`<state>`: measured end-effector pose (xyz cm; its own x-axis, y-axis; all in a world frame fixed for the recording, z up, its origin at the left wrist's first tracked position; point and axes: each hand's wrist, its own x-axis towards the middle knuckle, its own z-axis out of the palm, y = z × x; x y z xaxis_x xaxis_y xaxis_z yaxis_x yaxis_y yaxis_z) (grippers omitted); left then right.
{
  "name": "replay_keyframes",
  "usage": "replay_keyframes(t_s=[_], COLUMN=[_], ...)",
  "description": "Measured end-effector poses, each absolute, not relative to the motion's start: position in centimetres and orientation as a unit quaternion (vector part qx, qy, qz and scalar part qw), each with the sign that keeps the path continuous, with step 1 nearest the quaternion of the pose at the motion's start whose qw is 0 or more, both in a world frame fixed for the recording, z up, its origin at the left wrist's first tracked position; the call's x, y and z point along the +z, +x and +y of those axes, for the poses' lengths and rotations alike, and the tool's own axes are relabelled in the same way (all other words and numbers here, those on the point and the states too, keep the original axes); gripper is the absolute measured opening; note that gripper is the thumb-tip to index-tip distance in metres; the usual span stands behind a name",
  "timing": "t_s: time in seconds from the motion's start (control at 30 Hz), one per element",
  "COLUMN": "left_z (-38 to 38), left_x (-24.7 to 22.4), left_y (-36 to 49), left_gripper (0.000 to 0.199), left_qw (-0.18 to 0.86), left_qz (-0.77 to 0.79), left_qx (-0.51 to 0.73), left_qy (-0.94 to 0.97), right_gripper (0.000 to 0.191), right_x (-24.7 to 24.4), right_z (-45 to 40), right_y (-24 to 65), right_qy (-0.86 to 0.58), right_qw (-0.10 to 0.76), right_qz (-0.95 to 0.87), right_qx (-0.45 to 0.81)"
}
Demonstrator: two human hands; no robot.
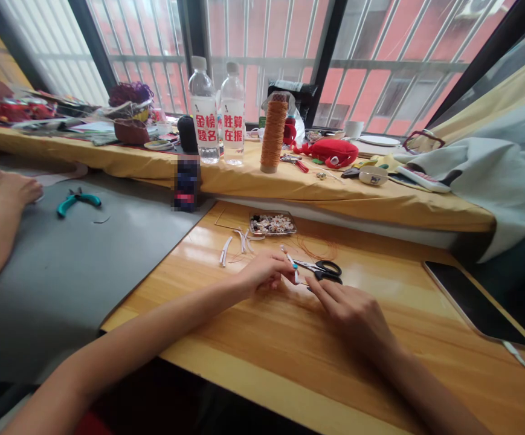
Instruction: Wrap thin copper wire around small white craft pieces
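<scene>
My left hand [269, 270] is closed, pinching a narrow white strip [290, 258] above the wooden table. A small teal spot shows at its fingertips; I cannot tell whether it is a bead or a nail. My right hand [350, 307] is closed beside it, its fingers on a thin brownish strand [303, 284] that meets the lower end of the strip. Just behind the hands lie black-handled scissors [328, 270], partly hidden. Loops of orange thread [317, 248] and several cut white strips [243, 240] lie further back. A clear box of small beads [273, 223] stands behind these.
A phone [475, 299] with a white cable lies at the right. On the yellow-covered ledge stand two bottles [232, 121] and an orange thread spool [273, 133]. At the left, another person's hands [12, 187] are near teal pliers [78, 200] on a grey mat.
</scene>
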<state>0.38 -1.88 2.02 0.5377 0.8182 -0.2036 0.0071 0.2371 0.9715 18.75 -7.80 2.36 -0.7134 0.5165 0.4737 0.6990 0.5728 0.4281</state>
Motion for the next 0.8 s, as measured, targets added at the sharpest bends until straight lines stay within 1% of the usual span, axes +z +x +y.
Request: replay_keyframes(t_s=[0.23,0.37,0.5,0.6,0.73,0.8], left_z=[-1.6,-1.6,-1.8,-1.9,-1.9,-2.0], left_x=[1.9,1.9,1.7,1.4,1.5,1.6], left_y=[0.6,0.7,0.8,0.7,0.4,0.3], left_gripper=[0.026,0.023,0.020,0.022,0.027,0.028], left_qw=[0.663,0.657,0.634,0.609,0.617,0.630], left_qz=[0.372,0.373,0.367,0.346,0.319,0.302], left_qx=[0.230,0.219,0.225,0.227,0.230,0.233], left_qy=[0.607,0.617,0.642,0.677,0.682,0.677], right_gripper=[0.025,0.025,0.022,0.021,0.022,0.024], right_x=[2.6,2.5,2.0,1.8,2.3,2.8], right_z=[-7.7,-7.7,-7.6,-7.6,-7.5,-7.3], right_y=[18.5,18.3,18.2,18.2,18.1,18.1], right_qy=[-0.352,-0.370,-0.406,-0.463,-0.529,-0.552], right_qw=[0.165,0.165,0.157,0.147,0.163,0.175], right_qz=[-0.870,-0.869,-0.871,-0.864,-0.829,-0.797], right_qx=[-0.304,-0.284,-0.227,-0.131,0.083,0.171])
